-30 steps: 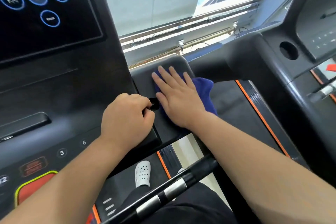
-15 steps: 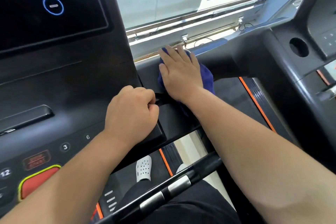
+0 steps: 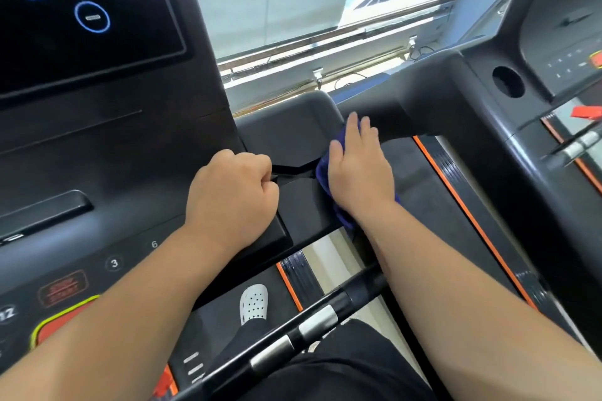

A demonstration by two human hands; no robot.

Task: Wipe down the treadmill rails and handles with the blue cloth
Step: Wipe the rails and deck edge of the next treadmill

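Note:
My right hand (image 3: 358, 166) lies flat on the blue cloth (image 3: 322, 169), pressing it against the right-hand edge of the black side panel (image 3: 286, 130) of the treadmill console. Most of the cloth is hidden under the hand; blue shows at the hand's left side and below the wrist. My left hand (image 3: 231, 198) is a closed fist, its fingers curled round a small black lever at the console's right edge. A black handlebar with silver grip sensors (image 3: 306, 329) runs diagonally across the bottom.
The console with touchscreen (image 3: 81, 0) and number buttons fills the left. A neighbouring treadmill (image 3: 508, 127) with a cup holder stands close on the right, its orange-edged belt (image 3: 433, 179) beneath my right arm. A window runs along the back. My white shoe (image 3: 254, 303) stands on the belt.
My right hand slid the cloth from the far end of the side panel back and over to its right-hand edge. The left fist has stayed on the lever.

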